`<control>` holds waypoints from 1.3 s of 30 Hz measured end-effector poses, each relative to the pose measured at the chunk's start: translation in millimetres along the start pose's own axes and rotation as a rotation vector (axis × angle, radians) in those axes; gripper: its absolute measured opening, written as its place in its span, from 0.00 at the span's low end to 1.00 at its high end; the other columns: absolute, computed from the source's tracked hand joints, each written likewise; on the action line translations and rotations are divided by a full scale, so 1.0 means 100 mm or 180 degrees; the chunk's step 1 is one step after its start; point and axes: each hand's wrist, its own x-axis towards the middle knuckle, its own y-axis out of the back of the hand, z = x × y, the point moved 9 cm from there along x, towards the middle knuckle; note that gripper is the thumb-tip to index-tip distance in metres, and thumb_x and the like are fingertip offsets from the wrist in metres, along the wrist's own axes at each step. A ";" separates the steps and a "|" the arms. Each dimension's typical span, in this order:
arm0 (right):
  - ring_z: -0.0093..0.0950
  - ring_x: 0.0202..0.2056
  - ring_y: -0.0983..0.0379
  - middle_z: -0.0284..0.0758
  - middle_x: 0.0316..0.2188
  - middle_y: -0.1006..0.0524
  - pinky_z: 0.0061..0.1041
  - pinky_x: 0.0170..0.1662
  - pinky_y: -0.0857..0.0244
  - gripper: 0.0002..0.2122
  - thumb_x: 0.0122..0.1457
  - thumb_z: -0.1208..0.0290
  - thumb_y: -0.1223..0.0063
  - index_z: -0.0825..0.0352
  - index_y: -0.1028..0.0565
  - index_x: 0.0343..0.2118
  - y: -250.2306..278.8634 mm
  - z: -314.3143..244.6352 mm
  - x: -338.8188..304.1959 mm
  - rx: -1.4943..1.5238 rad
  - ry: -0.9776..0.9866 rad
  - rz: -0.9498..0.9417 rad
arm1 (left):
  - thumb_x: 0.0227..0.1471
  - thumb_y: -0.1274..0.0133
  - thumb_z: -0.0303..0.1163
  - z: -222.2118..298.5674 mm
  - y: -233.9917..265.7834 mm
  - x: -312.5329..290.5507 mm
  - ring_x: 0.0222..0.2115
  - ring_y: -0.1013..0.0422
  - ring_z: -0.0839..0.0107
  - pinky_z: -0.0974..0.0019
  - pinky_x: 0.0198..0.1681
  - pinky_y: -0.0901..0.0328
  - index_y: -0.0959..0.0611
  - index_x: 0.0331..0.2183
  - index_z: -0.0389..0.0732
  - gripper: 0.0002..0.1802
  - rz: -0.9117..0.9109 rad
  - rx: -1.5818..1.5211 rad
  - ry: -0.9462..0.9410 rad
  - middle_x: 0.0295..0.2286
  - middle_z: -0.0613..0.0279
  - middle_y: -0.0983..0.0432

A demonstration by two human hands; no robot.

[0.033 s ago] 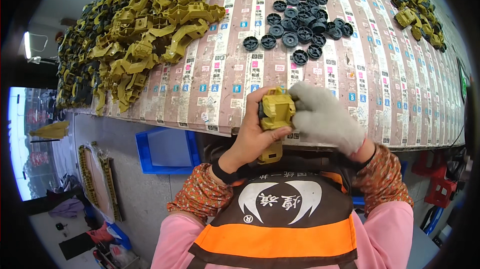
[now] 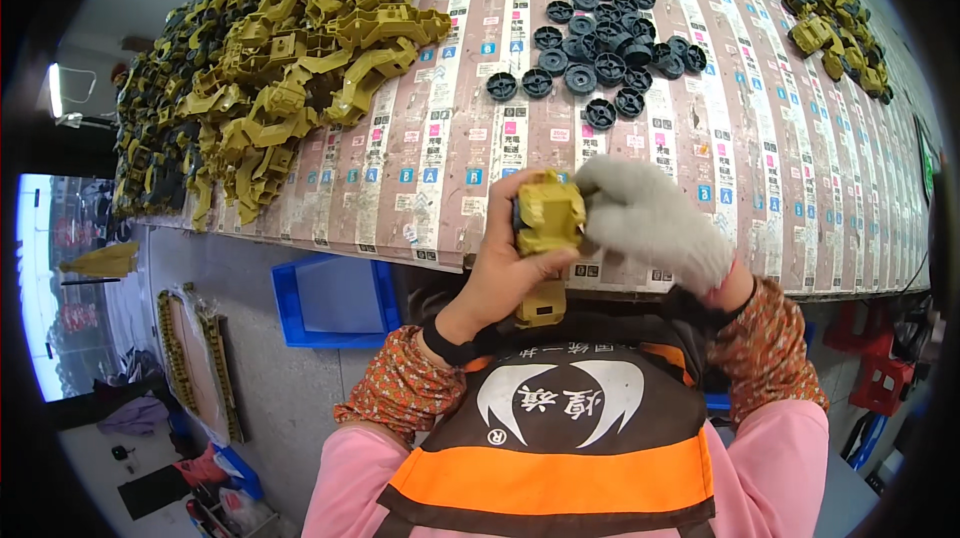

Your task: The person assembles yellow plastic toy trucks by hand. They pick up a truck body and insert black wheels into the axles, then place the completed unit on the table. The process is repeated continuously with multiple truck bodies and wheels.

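Note:
In my bare left hand (image 2: 500, 268) I grip a mustard-yellow plastic toy vehicle body (image 2: 550, 215), thumb at its lower edge and fingers round its far left side. A dark round part shows at its left edge. My right hand (image 2: 650, 223), in a grey-white knit glove, is at the body's right side with fingers bent and closed. Whatever those fingertips pinch is hidden. Below the left hand another yellow part (image 2: 542, 306) hangs at the table's front edge; whether it joins the held body cannot be seen. Loose black wheels (image 2: 610, 68) lie beyond my hands.
A large heap of yellow bodies and dark parts (image 2: 270, 78) covers the table's left side. More yellow pieces with wheels (image 2: 830, 28) lie at the far right. Patterned printed sheeting covers the table (image 2: 400, 208). Below its front edge is a blue bin (image 2: 335, 303).
The held toy body has shifted slightly left and tilted a little. My gloved right hand has turned slightly, its fingers still near the body's right side.

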 end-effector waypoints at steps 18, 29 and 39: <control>0.52 0.38 0.20 0.51 0.34 0.21 0.47 0.41 0.27 0.10 0.63 0.72 0.43 0.69 0.29 0.43 0.04 -0.04 0.20 -0.0960 0.0655 0.0458 | 0.65 0.39 0.43 -0.02 0.46 0.07 0.36 0.21 0.73 0.66 0.35 0.21 0.32 0.57 0.49 0.26 0.1175 -0.1713 0.0463 0.41 0.66 0.24; 0.51 0.39 0.18 0.49 0.35 0.19 0.41 0.41 0.26 0.13 0.63 0.79 0.45 0.65 0.27 0.50 -0.38 -0.05 -0.37 -0.0042 0.0699 0.0494 | 0.66 0.40 0.44 0.10 0.51 0.16 0.36 0.23 0.73 0.66 0.36 0.21 0.33 0.57 0.48 0.27 0.1420 -0.1365 0.0082 0.42 0.66 0.26; 0.55 0.35 0.20 0.53 0.31 0.20 0.48 0.38 0.27 0.17 0.61 0.80 0.46 0.66 0.29 0.54 -0.47 -0.07 -0.55 -0.0272 0.0876 0.0483 | 0.64 0.37 0.38 0.20 0.52 0.07 0.44 0.25 0.74 0.67 0.48 0.26 0.37 0.64 0.48 0.35 0.1698 -0.0960 -0.0311 0.47 0.65 0.27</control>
